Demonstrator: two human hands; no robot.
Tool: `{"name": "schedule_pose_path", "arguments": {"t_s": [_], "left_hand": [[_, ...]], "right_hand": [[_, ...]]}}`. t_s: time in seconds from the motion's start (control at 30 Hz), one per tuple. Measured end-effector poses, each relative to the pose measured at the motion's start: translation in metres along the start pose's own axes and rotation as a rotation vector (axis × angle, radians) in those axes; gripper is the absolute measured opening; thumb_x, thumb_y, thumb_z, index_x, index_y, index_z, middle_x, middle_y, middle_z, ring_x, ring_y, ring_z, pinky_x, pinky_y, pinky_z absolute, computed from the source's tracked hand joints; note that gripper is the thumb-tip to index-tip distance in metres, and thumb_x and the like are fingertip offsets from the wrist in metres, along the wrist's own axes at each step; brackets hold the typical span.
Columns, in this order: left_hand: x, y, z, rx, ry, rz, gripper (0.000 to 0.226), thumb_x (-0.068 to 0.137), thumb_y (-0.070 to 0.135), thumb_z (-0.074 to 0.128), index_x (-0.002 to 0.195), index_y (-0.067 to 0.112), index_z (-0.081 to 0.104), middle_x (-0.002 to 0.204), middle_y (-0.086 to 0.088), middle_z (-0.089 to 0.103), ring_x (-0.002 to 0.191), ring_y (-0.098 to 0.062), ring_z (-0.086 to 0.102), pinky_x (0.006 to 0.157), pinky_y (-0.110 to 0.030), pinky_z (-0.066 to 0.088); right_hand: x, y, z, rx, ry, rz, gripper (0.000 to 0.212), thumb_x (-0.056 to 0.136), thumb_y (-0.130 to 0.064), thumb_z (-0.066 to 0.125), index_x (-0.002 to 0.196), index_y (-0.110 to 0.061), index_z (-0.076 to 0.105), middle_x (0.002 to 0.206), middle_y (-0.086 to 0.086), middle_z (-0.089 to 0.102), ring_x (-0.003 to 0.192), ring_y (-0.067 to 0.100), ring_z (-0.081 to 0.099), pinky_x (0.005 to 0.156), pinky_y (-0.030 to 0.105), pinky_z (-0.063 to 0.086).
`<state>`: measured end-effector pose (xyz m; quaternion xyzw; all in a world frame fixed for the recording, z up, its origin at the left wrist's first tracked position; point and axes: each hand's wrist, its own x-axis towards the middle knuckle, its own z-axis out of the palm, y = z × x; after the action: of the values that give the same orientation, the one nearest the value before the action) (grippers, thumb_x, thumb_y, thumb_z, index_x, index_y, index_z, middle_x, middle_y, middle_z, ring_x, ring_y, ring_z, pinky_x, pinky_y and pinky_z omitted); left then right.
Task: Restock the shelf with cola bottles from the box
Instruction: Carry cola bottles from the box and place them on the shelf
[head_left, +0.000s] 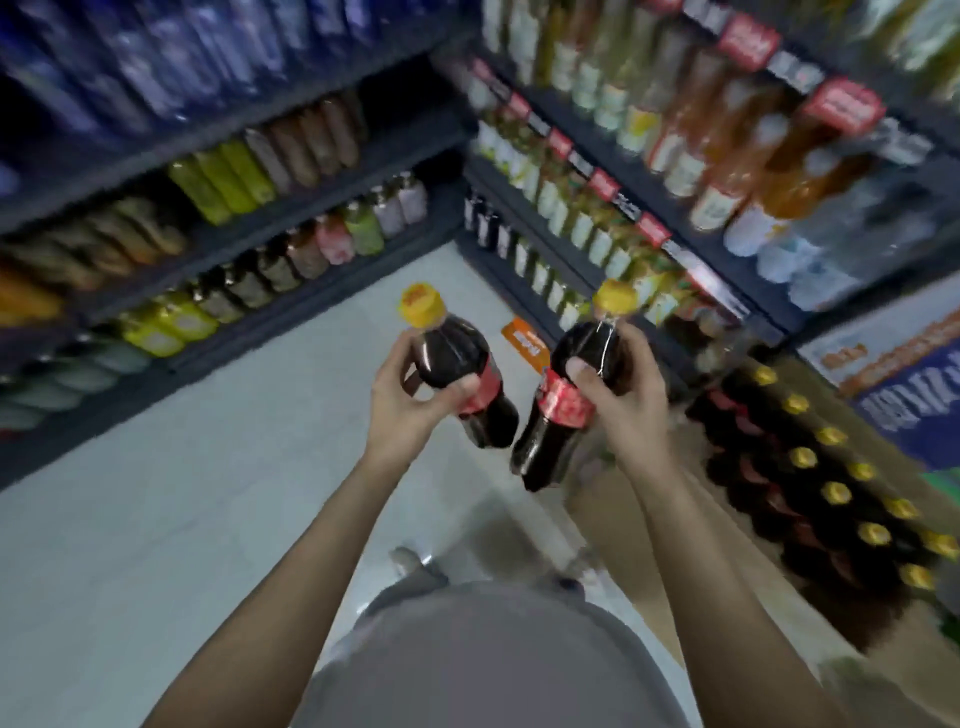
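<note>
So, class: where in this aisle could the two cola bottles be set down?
Free: the pale floor between the left shelving and the person's arms, running up to the corner. Crowded: every visible shelf row is packed with bottles, and the box on the right is full. Both hands are occupied.

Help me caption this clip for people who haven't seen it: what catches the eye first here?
Two dark cola bottles with yellow caps, held up mid-frame over the pale floor: the left hand holds the left bottle, the right hand the right bottle. Next, rows of yellow-capped cola bottles at lower right, then blurred drink shelves behind.
</note>
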<state>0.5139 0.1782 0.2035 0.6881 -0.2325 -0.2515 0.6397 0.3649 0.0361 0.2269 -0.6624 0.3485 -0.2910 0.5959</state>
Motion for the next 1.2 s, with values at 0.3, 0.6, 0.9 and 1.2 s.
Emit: {"name": "schedule_pose_path", "arguments": {"t_s": [0.3, 0.6, 0.9, 1.2], "left_hand": [[-0.015, 0.012, -0.261, 0.049, 0.461, 0.022, 0.056, 0.066, 0.026, 0.076, 0.118, 0.019, 0.056, 0.104, 0.011, 0.066, 0.092, 0.005, 0.062, 0.080, -0.012, 0.046], [-0.016, 0.036, -0.443, 0.177, 0.869, 0.048, 0.062, 0.059, 0.044, 0.083, 0.113, 0.030, 0.056, 0.105, 0.012, 0.067, 0.096, 0.000, 0.064, 0.080, -0.015, 0.050], [0.047, 0.081, -0.631, 0.412, 1.126, 0.237, 0.062, 0.059, 0.038, 0.087, 0.107, 0.035, 0.048, 0.104, 0.019, 0.060, 0.095, 0.003, 0.059, 0.081, -0.015, 0.046], [0.137, 0.130, -0.810, 0.216, 1.261, 0.460, 0.061, 0.072, 0.014, 0.082, 0.119, 0.016, 0.044, 0.122, -0.005, 0.056, 0.113, -0.007, 0.057, 0.099, -0.025, 0.047]], "right_hand": [[0.010, -0.038, 0.276, -0.022, -0.435, -0.149, 0.037, 0.082, -0.009, 0.069, 0.115, -0.017, 0.055, 0.105, -0.012, 0.062, 0.094, -0.013, 0.057, 0.081, 0.004, 0.041], [0.018, -0.102, 0.498, -0.067, -0.813, -0.362, 0.054, 0.072, -0.052, 0.074, 0.118, -0.034, 0.052, 0.115, -0.014, 0.062, 0.112, 0.004, 0.056, 0.097, 0.029, 0.046], [0.041, -0.172, 0.719, 0.189, -0.889, -0.539, 0.052, 0.077, -0.024, 0.076, 0.115, -0.037, 0.043, 0.111, -0.017, 0.057, 0.108, 0.002, 0.056, 0.093, 0.019, 0.044], [0.067, -0.260, 0.898, 0.332, -0.829, -0.776, 0.059, 0.074, -0.028, 0.080, 0.118, -0.036, 0.041, 0.117, -0.006, 0.054, 0.113, 0.009, 0.053, 0.097, 0.031, 0.045]]}}
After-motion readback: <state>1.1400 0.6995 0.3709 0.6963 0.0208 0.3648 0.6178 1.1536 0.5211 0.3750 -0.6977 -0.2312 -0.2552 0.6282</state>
